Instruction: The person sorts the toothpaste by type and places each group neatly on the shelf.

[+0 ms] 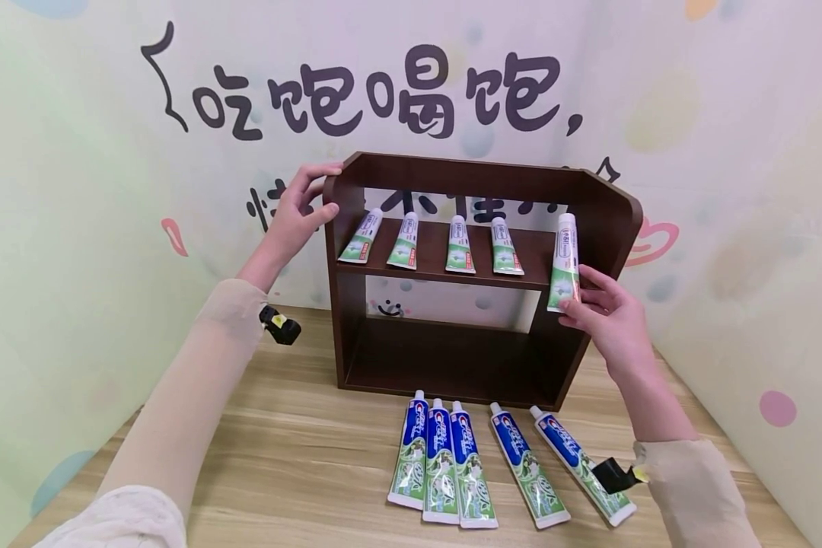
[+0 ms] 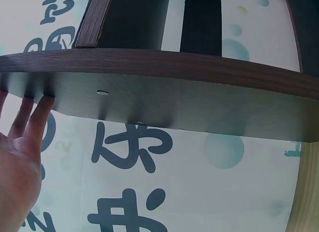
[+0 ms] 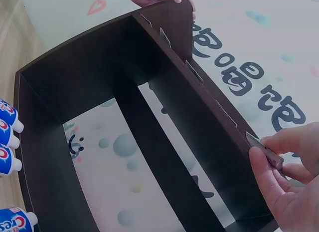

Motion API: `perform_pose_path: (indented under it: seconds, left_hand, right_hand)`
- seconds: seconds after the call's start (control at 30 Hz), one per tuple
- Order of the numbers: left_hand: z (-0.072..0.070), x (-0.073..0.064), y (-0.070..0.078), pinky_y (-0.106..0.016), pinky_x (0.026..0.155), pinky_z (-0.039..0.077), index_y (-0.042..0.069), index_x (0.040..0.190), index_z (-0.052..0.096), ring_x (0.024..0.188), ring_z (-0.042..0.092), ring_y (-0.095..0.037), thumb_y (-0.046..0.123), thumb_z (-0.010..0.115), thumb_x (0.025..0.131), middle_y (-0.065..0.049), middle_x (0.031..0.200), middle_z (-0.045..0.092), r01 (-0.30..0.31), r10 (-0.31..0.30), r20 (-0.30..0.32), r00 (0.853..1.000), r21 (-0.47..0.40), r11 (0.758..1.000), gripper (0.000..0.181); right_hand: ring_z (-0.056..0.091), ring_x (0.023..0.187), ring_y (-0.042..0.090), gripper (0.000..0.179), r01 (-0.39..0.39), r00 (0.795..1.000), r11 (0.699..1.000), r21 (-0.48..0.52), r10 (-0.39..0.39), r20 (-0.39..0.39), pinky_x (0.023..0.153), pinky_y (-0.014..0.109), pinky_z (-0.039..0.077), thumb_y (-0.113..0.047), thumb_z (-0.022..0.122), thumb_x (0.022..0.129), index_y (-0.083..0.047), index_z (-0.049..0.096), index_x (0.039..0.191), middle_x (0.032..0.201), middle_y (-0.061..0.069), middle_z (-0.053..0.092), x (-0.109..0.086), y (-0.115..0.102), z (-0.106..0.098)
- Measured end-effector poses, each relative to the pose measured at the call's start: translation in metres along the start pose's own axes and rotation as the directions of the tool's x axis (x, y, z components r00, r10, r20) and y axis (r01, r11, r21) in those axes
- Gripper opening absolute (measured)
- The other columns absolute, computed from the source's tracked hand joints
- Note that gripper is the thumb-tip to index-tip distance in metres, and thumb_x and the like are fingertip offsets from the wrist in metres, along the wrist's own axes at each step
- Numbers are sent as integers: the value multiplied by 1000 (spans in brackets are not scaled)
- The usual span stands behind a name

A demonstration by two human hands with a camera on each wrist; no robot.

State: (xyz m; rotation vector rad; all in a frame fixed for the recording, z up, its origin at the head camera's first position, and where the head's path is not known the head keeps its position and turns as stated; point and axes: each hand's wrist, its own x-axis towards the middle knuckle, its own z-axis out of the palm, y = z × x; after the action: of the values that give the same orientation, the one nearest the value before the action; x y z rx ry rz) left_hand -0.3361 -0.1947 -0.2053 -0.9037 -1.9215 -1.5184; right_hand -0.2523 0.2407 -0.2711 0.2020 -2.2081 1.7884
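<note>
My right hand (image 1: 613, 316) pinches the lower end of a white-and-green toothpaste tube (image 1: 565, 255) between thumb and fingers. The tube stands cap up at the right end of the upper tier, its flat end overlapping the front edge in the head view. In the right wrist view, that tube (image 3: 264, 149) appears edge-on at the board. My left hand (image 1: 301, 217) touches the upper left corner of the dark brown shelf (image 1: 445, 278). Straight fingers (image 2: 37, 119) meet the outer face of its side panel, and the thumb lies at the front edge.
Several matching white-and-green tubes (image 1: 459, 247) lean in a row on the upper tier. In front of the shelf, several blue-and-green toothpaste tubes (image 1: 441, 464) lie on the wooden table (image 1: 281, 441), caps toward the shelf. Behind stands a printed wall (image 1: 630, 91).
</note>
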Motion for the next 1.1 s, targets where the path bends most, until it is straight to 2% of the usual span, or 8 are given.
perform_pose_path:
  seconds: [0.2, 0.37, 0.63, 0.83, 0.97, 1.1]
  left_hand:
    - [0, 0, 0, -29, 110, 40, 2, 133, 50, 140, 43, -25, 2, 57, 87, -17, 151, 44, -5, 5, 1, 1000, 3, 1000, 46]
    - [1, 0, 0, -32, 113, 38, 0, 133, 50, 139, 43, -20, 2, 56, 86, -19, 150, 44, -23, 23, 2, 1000, 5, 1000, 47]
    - [1, 0, -1, -33, 114, 37, -4, 132, 48, 139, 44, -17, 4, 57, 86, -21, 149, 45, -38, 38, -3, 999, 3, 999, 48]
    - [0, 0, 0, -38, 116, 36, 0, 133, 50, 139, 43, -18, 8, 58, 87, -19, 150, 44, -25, 25, 0, 1000, 8, 1000, 47]
    - [0, 0, 1, -36, 115, 37, -1, 133, 49, 140, 43, -19, 5, 57, 87, -17, 151, 45, -24, 24, 2, 1000, 12, 1000, 47]
    - [0, 0, 1, -38, 115, 36, -1, 133, 49, 140, 43, -19, 1, 56, 86, -16, 151, 45, -20, 20, 2, 1000, 16, 1000, 48]
  right_hand:
    - [64, 81, -3, 67, -21, 1000, 992, -123, 19, -19, 69, 14, 56, -26, 68, 92, -13, 40, 151, 101, -14, 59, 5, -2, -5]
    - [61, 81, -3, 64, -39, 999, 971, -234, 32, -34, 70, 13, 54, -36, 63, 95, -15, 42, 151, 97, -22, 59, 8, -1, -7]
    - [58, 87, 3, 61, -26, 999, 962, -272, 16, -39, 68, 13, 54, -43, 58, 96, -14, 45, 149, 100, -23, 57, 7, 0, -9]
    - [59, 82, -7, 64, 5, 998, 951, -308, -24, -57, 66, 13, 53, -40, 66, 92, -12, 49, 146, 97, -27, 57, 6, 1, -8]
    - [54, 83, -2, 61, 35, 991, 911, -412, -84, -101, 60, 13, 48, -44, 68, 89, -16, 55, 142, 100, -14, 59, 3, 0, -6]
    - [49, 86, 9, 55, 125, 971, 839, -530, -214, -110, 60, 12, 42, -43, 69, 89, -15, 61, 136, 109, 9, 61, -1, 0, -3]
